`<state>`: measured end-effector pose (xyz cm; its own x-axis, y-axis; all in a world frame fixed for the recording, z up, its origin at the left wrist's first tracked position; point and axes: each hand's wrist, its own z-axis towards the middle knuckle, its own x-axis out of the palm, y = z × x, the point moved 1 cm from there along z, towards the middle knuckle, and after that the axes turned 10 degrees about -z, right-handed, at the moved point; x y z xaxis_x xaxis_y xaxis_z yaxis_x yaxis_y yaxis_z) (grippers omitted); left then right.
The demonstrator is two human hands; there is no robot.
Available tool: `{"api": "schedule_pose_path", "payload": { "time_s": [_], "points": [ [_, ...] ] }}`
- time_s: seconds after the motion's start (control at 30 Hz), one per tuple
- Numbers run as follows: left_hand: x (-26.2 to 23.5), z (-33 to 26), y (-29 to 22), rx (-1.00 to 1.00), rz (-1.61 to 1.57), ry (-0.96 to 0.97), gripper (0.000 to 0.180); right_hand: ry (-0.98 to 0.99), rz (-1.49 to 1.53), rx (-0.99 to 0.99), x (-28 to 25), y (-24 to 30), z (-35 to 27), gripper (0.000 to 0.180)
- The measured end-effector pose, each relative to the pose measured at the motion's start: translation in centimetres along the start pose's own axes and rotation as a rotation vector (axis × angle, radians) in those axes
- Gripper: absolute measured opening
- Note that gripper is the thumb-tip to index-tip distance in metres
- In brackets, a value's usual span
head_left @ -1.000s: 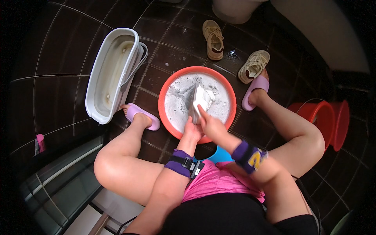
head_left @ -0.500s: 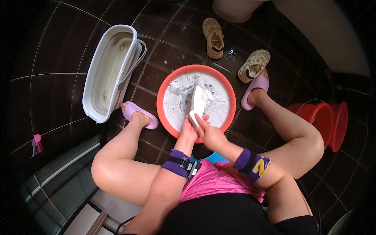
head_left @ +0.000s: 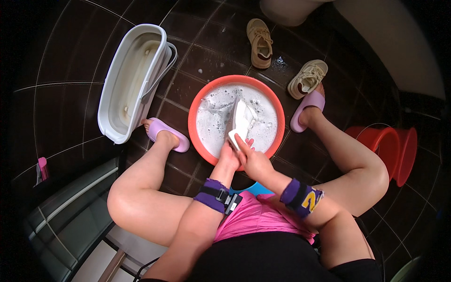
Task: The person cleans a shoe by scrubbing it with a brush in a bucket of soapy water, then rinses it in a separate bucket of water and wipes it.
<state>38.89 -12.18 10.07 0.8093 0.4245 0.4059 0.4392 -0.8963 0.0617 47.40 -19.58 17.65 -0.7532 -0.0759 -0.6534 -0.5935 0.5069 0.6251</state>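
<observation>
"What's the floor [head_left: 185, 87] like?"

"Dark brown tiles with pale joints [head_left: 66, 83], and a bright glint [head_left: 280, 60] of light at one o'clock."

"And around the edges?"

"A white rounded base [head_left: 284, 11] at one o'clock, a smooth greyish surface [head_left: 390, 42] at two, and a dark glassy panel [head_left: 89, 230] with a light rail [head_left: 80, 196] at eight."

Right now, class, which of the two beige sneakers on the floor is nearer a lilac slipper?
The right-hand sneaker, close beside the slipper on the person's right foot; the left-hand sneaker lies well apart from it.
</observation>
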Motion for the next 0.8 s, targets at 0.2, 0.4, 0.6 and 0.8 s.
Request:
{"api": "schedule_pose_path", "payload": {
  "time_s": [0.2, 0.4, 0.6, 0.8],
  "points": [
    [0.7, 1.9, 1.5, -0.141, -0.163, -0.026, 0.068, -0.122, -0.028, 0.177, -1.0, -4.7, 9.7, 0.05],
    [0.5, 2.1, 0.8, 0.037, -0.061, -0.009, 0.069, 0.033, -0.052, 0.108, 0.0, -2.6, 3.1, 0.055],
    [1.8, 4.1, 0.7, -0.158, -0.217, -0.051, 0.07, -0.075, -0.062, 0.178, -1.1, -6.7, 11.8, 0.052],
    [1.9, 4.0, -0.3, -0.097, -0.159, -0.159, 0.063, -0.004, 0.013, 0.175, 0.4, -4.8, 8.2, 0.054]
  ]
}}
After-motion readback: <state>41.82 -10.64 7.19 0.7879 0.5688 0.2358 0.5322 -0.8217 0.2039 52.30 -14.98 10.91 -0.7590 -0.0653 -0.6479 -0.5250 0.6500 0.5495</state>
